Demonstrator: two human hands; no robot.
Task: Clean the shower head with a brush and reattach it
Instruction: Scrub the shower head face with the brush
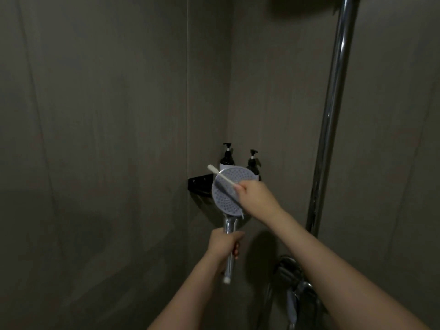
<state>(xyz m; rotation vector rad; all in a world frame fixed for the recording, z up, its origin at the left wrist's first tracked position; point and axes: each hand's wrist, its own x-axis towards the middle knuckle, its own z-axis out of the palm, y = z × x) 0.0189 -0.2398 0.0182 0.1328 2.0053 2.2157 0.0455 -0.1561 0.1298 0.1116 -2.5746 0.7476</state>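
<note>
In a dim shower stall, the left hand (pixel 223 246) grips the detached shower head (pixel 232 190) by its handle, face toward the person, while the right hand (pixel 253 195), closed on a white brush (pixel 220 176), scrubs the nozzles.

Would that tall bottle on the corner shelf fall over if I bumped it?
Probably, yes. The bottle is tall and narrow with a pump on top, so it looks tippy. The shelf looks small, with a second bottle close beside, so a push might knock both.
</note>
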